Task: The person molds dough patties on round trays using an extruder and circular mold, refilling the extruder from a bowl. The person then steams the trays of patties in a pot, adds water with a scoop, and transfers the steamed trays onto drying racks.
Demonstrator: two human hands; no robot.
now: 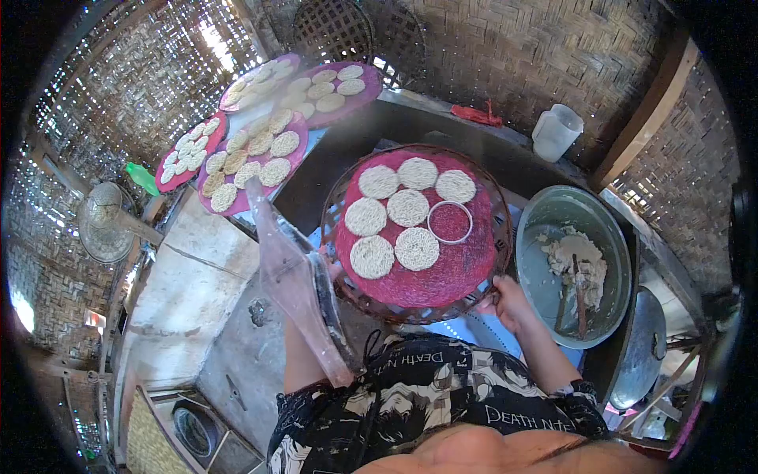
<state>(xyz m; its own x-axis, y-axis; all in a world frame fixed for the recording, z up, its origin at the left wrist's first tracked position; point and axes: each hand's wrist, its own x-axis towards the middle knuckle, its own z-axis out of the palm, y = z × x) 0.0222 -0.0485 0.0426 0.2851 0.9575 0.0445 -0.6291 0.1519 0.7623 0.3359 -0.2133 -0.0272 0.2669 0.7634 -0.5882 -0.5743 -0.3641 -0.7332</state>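
A round woven tray [505,213] with an openwork rim is held in front of my body. On it lies a dark pink cloth [466,276] bearing several pale discs [408,208] of fine strands. A thin ring [450,239] sits on the cloth at the right, with bare cloth inside. My right hand [509,304] is closed on the tray's near right rim. My left hand [332,267] grips the left rim, partly hidden. A long pale pinkish tool [292,272], wide in the middle, stands in front of my left forearm and hides part of it.
To the right stands a green basin [533,300] of pale dough [580,265] with sticks in it. A white plastic jug [557,130] and red bag [476,115] rest on the ledge. More disc-covered pink cloths [296,170] lie at back left; a metal lid [641,347] is at far right.
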